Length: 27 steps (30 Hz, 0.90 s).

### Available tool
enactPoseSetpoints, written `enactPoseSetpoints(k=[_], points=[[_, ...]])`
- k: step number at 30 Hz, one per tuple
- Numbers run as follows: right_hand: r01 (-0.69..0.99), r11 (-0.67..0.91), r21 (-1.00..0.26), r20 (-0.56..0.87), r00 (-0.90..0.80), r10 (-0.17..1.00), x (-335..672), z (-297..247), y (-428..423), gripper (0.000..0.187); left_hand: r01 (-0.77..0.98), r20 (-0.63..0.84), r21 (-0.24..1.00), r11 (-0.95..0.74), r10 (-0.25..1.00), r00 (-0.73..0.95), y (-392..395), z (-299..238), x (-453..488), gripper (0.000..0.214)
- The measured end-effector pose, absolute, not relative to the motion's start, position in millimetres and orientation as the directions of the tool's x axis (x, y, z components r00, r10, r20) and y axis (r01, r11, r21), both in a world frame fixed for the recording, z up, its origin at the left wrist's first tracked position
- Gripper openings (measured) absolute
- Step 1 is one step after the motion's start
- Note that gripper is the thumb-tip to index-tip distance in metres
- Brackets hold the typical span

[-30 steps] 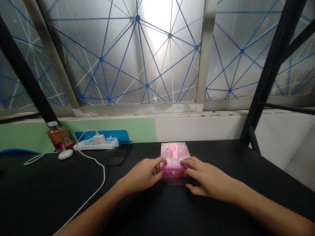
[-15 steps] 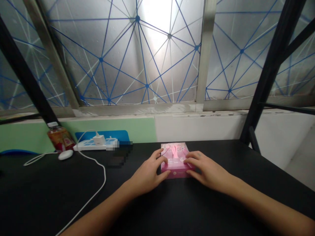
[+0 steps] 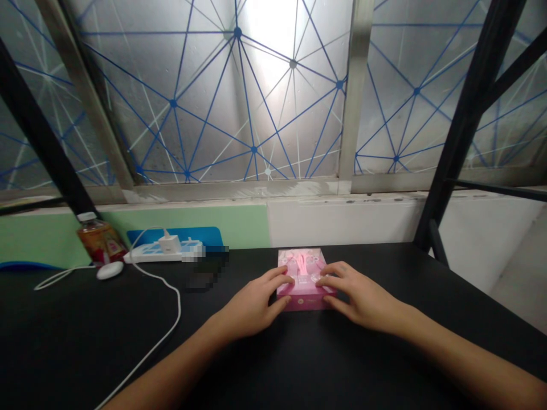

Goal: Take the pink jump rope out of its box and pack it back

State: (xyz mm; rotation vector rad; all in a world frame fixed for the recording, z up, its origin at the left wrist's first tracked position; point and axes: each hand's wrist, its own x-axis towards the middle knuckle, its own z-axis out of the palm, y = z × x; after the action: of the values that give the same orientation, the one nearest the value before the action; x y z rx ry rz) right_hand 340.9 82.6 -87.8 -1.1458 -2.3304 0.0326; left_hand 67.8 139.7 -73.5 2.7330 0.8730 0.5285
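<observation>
A flat pink box (image 3: 301,285) with a pale, patterned lid lies on the black table. My left hand (image 3: 252,299) rests at its near left corner, fingertips on the lid and thumb by the front face. On the opposite corner lies my right hand (image 3: 356,293), its fingers on the lid's right edge and its thumb low at the front. Both hands have their fingers apart and touch the box without closing around it. The box's contents are hidden.
On the left stand a drink bottle (image 3: 100,239) with a white cap and a white power strip (image 3: 149,252) with a plugged-in charger (image 3: 170,244). A white cable (image 3: 178,307) runs toward the front. Near the bottle lies a small white rounded object (image 3: 110,270). Black frame posts (image 3: 448,136) flank the table.
The left hand's fingers have shifted slightly over the lid. The whole view has moved a little; the box stays flat and the right hand keeps its place on it.
</observation>
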Motion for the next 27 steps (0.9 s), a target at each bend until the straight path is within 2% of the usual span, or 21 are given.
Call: enactPoseSetpoints(k=[4, 9, 16, 19, 24, 27], points=[[0.717, 0.637, -0.285, 0.461, -0.48, 0.747, 337.2, -91.3, 83.7, 0.035, 0.505, 0.289, 0.334, -0.796, 0.596, 0.749, 140.9, -75.6, 66.3, 0.034], [0.735, 0.602, -0.312, 0.477, -0.427, 0.768, 334.1, -97.7, 87.1, 0.03, 0.53, 0.294, 0.353, -0.771, 0.63, 0.719, 143.6, -81.1, 71.1, 0.033], [0.701, 0.616, -0.358, 0.399, -0.482, 0.78, 342.5, -95.5, 86.6, 0.043, 0.513, 0.248, 0.381, -0.769, 0.619, 0.745, 150.0, -83.6, 69.1, 0.046], [0.699, 0.616, -0.364, 0.394, -0.484, 0.782, 343.7, -94.0, 86.4, 0.038, 0.496, 0.243, 0.382, -0.779, 0.603, 0.76, 149.9, -81.3, 66.8, 0.047], [0.773, 0.581, -0.254, 0.417, -0.454, 0.787, 337.6, -99.3, 88.2, 0.023, 0.484, 0.229, 0.39, -0.783, 0.591, 0.773, 149.0, -80.9, 66.4, 0.034], [0.8, 0.577, -0.166, 0.421, -0.472, 0.775, 335.3, -104.1, 89.6, 0.022, 0.494, 0.217, 0.405, -0.769, 0.606, 0.765, 150.0, -81.6, 67.7, 0.034]])
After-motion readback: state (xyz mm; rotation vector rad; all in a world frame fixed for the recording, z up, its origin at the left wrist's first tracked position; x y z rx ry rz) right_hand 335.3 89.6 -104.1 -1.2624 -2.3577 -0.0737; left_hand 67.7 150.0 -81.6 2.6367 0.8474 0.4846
